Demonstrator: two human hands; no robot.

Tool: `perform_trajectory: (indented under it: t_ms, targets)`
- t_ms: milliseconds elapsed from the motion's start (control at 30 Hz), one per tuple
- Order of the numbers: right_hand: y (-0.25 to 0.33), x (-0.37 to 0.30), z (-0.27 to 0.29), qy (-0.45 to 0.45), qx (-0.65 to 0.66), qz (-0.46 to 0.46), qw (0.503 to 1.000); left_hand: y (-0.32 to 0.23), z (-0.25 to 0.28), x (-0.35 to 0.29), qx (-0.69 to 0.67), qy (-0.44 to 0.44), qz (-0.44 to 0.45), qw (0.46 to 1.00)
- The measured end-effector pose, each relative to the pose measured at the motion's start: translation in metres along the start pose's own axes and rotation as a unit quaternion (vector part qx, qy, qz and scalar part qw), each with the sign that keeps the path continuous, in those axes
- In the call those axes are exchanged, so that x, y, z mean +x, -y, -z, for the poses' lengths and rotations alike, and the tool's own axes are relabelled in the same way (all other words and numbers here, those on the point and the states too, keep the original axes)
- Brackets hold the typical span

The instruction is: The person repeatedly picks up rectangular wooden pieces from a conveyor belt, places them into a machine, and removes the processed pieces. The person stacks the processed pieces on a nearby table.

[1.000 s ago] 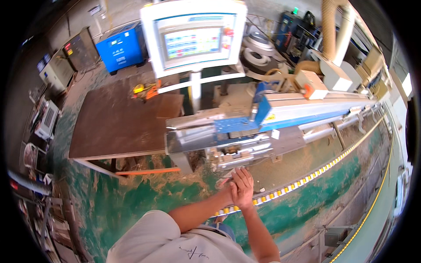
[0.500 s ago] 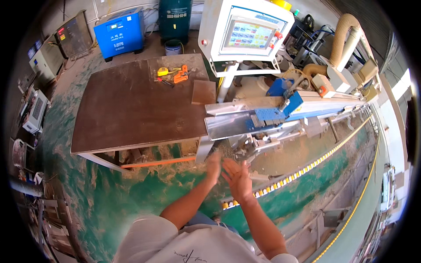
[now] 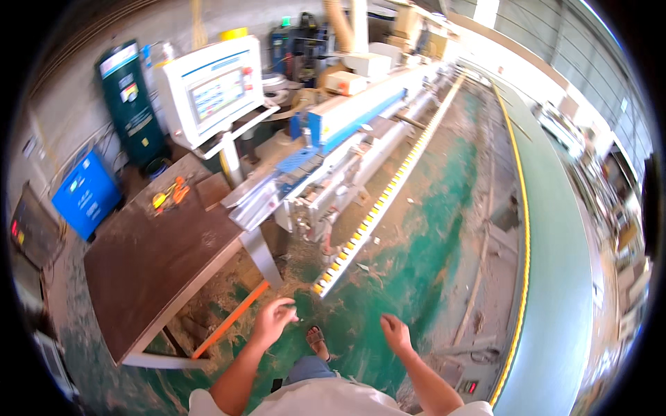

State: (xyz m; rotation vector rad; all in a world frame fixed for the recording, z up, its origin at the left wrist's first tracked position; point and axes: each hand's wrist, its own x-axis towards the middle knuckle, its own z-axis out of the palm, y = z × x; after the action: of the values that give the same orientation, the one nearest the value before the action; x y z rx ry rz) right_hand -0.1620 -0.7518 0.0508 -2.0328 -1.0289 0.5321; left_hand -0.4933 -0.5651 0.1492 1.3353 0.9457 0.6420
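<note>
My left hand [image 3: 273, 322] is raised above the floor near the front corner of the brown table [image 3: 159, 256]. Its fingers are loosely bent, with thumb and forefinger apart, and I see nothing held in it. Further right, my right hand [image 3: 396, 333] hangs over the green floor with its fingers curled in and nothing visible in them. Neither hand touches anything. Ahead of them runs a roller rail [image 3: 378, 211] with yellow and white rollers, beside a long machine with a blue-edged beam [image 3: 361, 111].
A white control panel [image 3: 211, 90] with a screen stands behind the table. Orange and yellow hand tools [image 3: 171, 195] lie on the tabletop. At left are a blue cabinet [image 3: 87, 194] and a dark green tank [image 3: 132, 104]. A long green bed [image 3: 548, 277] with a yellow edge runs along the right.
My hands have moved apart from close together, left hand leftward and right hand rightward. The view has turned right, so table and panel now sit further left.
</note>
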Motion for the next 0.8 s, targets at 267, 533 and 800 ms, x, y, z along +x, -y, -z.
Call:
perform_trajectory:
  t_ms: [267,533,800]
  targets:
    - [-0.24,-0.516,-0.066,0.039,0.254,-0.434,0.863,0.304,0.085,-0.248,0.314,0.138,0.472,0.812]
    - [-0.095,-0.59,-0.076,-0.107,0.449,-0.547,0.699,0.259,0.035,-0.201,0.265,0.1,0.398,0.873]
    - [-0.047,-0.545,-0.077,-0.086,0.317,-0.521,0.788,0.292,0.089,-0.218,0.194,0.099,0.376,0.901]
